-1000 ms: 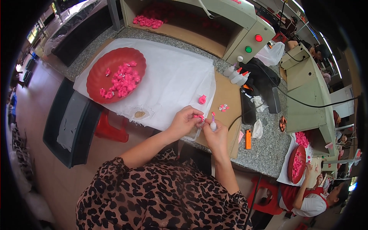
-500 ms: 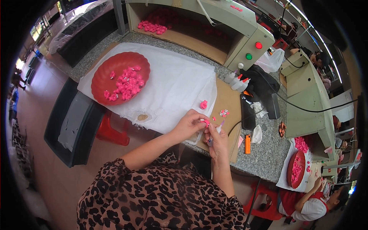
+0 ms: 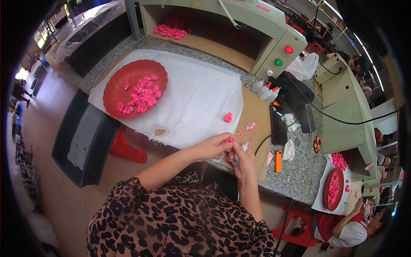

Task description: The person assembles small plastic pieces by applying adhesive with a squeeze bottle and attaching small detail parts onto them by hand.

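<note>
Above the table's near edge my two hands meet at the fingertips. My left hand [image 3: 212,147] pinches a small pink piece [image 3: 230,140], its shape partly hidden by the fingers. My right hand [image 3: 245,163] is closed around a small white squeeze bottle [image 3: 245,147] with a thin purple tip pointing up and away; its thumb and finger also come up against the pink piece. Just beyond the hands, a pink figure [image 3: 227,117] rests on the white sheet [image 3: 195,92]. On brown cardboard [image 3: 255,112] lie small pink and white bits [image 3: 251,127] and one tiny pink bit [image 3: 240,133].
A red scalloped plate [image 3: 115,81] holds many pink pieces. Behind stands a grey-green box oven [image 3: 280,43] with pink pieces inside. Glue bottles [image 3: 269,93], a black tray [image 3: 278,128] and an orange lighter [image 3: 278,162] sit to the right. Another person [image 3: 342,225] works at far right.
My left fingers have shifted slightly, coming closer to the right ones around the pink piece. The bottle's tip stays turned away from it. The whole view has moved a little.
</note>
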A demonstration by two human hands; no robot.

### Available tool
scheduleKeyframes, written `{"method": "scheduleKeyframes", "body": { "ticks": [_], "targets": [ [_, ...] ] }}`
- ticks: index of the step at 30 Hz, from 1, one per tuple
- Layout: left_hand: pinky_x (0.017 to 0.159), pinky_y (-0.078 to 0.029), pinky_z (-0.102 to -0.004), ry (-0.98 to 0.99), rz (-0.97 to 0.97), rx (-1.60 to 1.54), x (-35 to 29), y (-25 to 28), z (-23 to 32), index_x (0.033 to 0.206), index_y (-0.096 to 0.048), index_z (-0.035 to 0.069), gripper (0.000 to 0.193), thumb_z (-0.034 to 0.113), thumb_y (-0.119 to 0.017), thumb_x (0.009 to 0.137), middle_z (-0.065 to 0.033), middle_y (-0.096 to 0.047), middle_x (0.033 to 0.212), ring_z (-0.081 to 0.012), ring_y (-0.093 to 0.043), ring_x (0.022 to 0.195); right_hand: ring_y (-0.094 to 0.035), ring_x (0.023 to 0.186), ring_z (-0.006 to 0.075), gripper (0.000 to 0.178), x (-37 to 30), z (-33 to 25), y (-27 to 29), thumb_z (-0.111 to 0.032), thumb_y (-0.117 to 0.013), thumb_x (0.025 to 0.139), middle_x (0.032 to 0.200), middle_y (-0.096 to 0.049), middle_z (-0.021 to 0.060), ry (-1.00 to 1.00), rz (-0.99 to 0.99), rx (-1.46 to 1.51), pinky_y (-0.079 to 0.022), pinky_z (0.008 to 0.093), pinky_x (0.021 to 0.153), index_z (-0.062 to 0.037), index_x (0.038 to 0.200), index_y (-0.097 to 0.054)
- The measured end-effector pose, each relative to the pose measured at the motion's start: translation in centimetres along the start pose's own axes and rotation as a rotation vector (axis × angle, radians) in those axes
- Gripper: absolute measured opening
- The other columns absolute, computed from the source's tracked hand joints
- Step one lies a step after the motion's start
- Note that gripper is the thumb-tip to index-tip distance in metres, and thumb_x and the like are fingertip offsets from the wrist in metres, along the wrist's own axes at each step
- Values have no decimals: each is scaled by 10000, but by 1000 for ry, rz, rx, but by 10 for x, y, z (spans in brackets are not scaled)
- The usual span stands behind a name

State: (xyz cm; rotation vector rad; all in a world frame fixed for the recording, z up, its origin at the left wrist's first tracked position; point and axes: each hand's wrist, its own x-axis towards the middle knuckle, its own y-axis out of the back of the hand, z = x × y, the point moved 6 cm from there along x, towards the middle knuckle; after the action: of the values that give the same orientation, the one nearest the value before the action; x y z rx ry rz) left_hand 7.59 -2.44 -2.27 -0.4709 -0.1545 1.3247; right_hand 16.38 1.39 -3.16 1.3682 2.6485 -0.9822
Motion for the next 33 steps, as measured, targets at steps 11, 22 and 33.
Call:
{"method": "scheduleKeyframes", "body": {
  "ticks": [11, 22, 33],
  "targets": [
    [452, -287, -168, -41, 23, 92, 2, 0, -5, 1030, -407, 72, 206, 217, -342, 901, -17, -498, 691, -47, -389, 540, -483, 524, 78, 179, 1, 6, 3, -194, -585, 782, 656, -547, 33, 35, 44, -67, -368, 188, 452, -22, 808, -542],
    [455, -275, -168, -11, 3, -78, 2, 1, -8, 1022, -383, 66, 197, 218, -340, 903, -15, -436, 702, -60, -426, 613, -466, 498, 76, 189, 1, 6, -1, -218, -570, 796, 638, -541, 34, 0, 105, -36, -364, 194, 443, -31, 785, -538],
    [431, -312, -182, -72, 101, 73, 6, 3, -8, 951, -412, 42, 203, 229, -349, 900, -4, -425, 664, -68, -428, 559, -462, 480, 73, 221, 0, 8, -1, -254, -567, 798, 592, -521, 14, 53, 160, -70, -363, 187, 445, -47, 725, -543]
  ]
}}
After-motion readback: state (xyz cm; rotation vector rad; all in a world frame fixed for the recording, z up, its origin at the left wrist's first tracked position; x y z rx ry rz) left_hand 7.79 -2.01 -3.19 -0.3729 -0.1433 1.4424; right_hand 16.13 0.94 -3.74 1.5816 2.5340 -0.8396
